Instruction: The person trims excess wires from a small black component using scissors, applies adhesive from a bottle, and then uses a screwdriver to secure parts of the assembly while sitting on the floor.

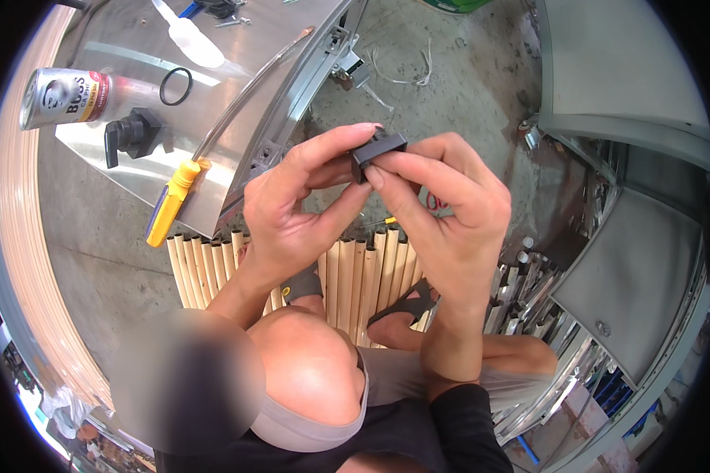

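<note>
Both hands are occupied with one item: a small black part [383,147], raised off every surface and located in front of the person, right of the table's edge in this view. The left hand [296,193] grips it from the left between thumb and fingers; the right hand [457,189] pinches its right end between thumb and curled index finger. A ribbed portion shows by the left fingertips; its exact form is too small to determine. On the metal table [244,63], a screwdriver [171,202] with a yellow handle lies aslant, its handle end projecting past the near edge. A black lever fitting [134,134] sits near a printed drink can [63,98], with a black ring [176,87] to the right of the can. A white bottle [195,43] and loose screws [230,22] are found toward the far side. Below the hands, pale tubes [343,276] lie side by side near the person's dark sandals [402,306]. White string [406,79] lies on the concrete floor [481,75]; a grey metal cabinet [623,67] stands at right.
</note>
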